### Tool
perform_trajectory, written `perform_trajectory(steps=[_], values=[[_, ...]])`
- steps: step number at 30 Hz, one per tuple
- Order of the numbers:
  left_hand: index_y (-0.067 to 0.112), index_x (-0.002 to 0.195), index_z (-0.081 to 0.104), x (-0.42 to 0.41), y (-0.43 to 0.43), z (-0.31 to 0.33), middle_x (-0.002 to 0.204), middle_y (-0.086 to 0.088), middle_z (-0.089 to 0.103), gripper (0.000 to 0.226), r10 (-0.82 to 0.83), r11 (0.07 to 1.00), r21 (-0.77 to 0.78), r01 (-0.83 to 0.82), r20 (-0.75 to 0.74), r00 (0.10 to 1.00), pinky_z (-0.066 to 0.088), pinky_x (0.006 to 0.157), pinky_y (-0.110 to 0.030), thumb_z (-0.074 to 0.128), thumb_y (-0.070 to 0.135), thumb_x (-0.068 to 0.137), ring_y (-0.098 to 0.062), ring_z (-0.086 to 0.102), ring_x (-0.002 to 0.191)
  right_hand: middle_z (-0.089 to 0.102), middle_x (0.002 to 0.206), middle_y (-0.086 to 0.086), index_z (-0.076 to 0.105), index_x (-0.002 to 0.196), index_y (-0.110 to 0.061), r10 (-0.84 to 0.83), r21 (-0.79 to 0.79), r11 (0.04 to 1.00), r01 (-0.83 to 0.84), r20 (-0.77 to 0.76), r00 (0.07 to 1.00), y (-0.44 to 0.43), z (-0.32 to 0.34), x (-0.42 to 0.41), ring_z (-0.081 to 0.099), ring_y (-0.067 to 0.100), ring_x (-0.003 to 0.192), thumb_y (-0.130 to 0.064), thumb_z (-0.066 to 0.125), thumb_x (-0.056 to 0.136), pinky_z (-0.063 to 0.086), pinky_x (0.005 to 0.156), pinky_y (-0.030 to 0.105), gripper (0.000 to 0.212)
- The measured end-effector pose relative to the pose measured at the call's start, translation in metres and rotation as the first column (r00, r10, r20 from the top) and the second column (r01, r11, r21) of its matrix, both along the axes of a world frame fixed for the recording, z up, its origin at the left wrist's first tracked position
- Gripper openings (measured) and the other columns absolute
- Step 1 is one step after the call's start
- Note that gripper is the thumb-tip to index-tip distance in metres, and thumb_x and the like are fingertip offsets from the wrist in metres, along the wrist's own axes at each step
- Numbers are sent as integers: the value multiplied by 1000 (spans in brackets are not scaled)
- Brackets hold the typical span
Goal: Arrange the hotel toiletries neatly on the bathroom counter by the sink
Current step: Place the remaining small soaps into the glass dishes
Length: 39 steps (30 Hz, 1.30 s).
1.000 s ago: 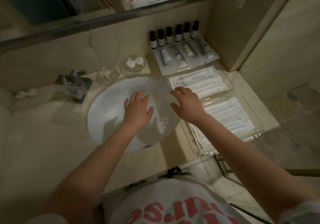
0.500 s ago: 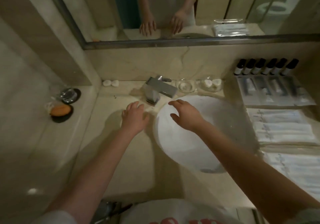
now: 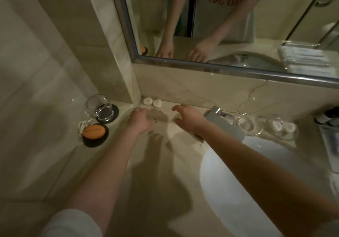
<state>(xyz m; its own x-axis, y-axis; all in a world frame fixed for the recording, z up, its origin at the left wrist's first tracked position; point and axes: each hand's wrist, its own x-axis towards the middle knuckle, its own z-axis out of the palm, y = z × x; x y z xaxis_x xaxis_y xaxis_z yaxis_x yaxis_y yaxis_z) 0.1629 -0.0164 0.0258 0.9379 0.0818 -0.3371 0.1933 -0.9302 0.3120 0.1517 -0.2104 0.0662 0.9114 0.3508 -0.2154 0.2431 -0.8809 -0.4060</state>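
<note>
- I see two small white round toiletry pieces [image 3: 152, 102] lying side by side at the back corner of the surface [image 3: 113, 163], against the wall under the mirror [image 3: 220, 25]; they sit just past the tips of my left fingers [image 3: 140, 110] and left of my right fingers [image 3: 177, 108]
- My left hand [image 3: 140, 120] hangs palm down with fingers spread and empty
- My right hand [image 3: 189, 118] is half curled, fingers apart, gripping nothing
- Both hands are near the white pieces but not touching them
- Left of my left fingers a clear glass [image 3: 100, 108] stands on a dark coaster, and nearer me an orange oval piece [image 3: 94, 131] with a white cord rests on a second dark coaster
- Right of my right fingers the chrome faucet [image 3: 220, 119] is partly behind my right wrist
- Beyond it two clear glass dishes [image 3: 266, 125] sit on the surface; the farther one holds more white round pieces
- Dark-capped small bottles [image 3: 328, 116] crowd the far right edge, blurred
- The white sink [image 3: 256, 181] lies under my right forearm
- A few dark specks mark the surface between my hands
</note>
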Motion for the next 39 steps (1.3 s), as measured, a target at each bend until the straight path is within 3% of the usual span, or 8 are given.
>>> perform_trajectory(steps=[9,16,22,26,29,32,35,39], values=[[8,145,29,99,10,-35,152,-15,26,67,-95,994,62,95,0,996,21,118,-34,60,21,87,-31,23,142,49,136,13,40,138,-13,-24,-45,999,20,-82,996,38,-38,88,48,32,123,-17,50,90,42,97,36,49],[9,126,48,108,6,-52,135,-15,40,41,-168,973,160,169,-21,986,34,110,-40,53,18,86,-35,37,126,46,142,16,35,142,-10,-31,-38,999,27,-95,995,41,-53,117,44,30,130,-16,48,93,34,102,29,50],[7,120,56,87,7,-48,128,-18,47,37,-23,999,45,19,85,996,44,98,-35,60,17,84,-35,50,115,49,141,12,36,142,-17,67,6,998,-67,-79,995,54,-62,117,47,29,127,-15,48,90,39,101,31,53],[5,120,53,66,12,-37,124,-16,46,43,49,999,-11,-48,100,994,44,93,-34,64,23,83,-32,54,108,51,136,11,36,140,-21,159,-144,974,-172,-97,982,73,-79,124,53,30,119,-22,50,88,46,95,35,54],[6,116,55,54,18,-31,120,-13,48,38,85,995,-67,-76,148,985,43,86,-32,64,20,82,-30,54,104,46,138,8,34,139,-17,95,-221,968,-118,-114,989,84,-87,125,51,30,119,-31,56,85,43,94,35,60],[5,110,56,45,22,-27,117,-15,51,34,94,993,-82,-81,168,981,42,83,-33,65,18,79,-33,54,103,46,136,13,44,132,-11,55,-177,981,-77,-127,990,86,-91,122,50,32,119,-25,53,87,43,96,35,48],[4,110,58,35,24,-23,116,-15,53,36,121,987,-126,-98,194,973,40,80,-29,66,16,77,-33,54,103,52,125,18,56,117,-9,94,-130,986,-110,-124,988,78,-84,117,54,34,111,-20,49,89,45,88,33,31],[6,106,59,21,18,-13,111,-12,55,34,203,962,-224,-154,220,954,37,73,-25,68,15,75,-30,55,96,52,115,16,50,127,-8,51,27,998,-49,-67,996,63,-61,101,54,33,109,-13,56,84,47,87,33,44]])
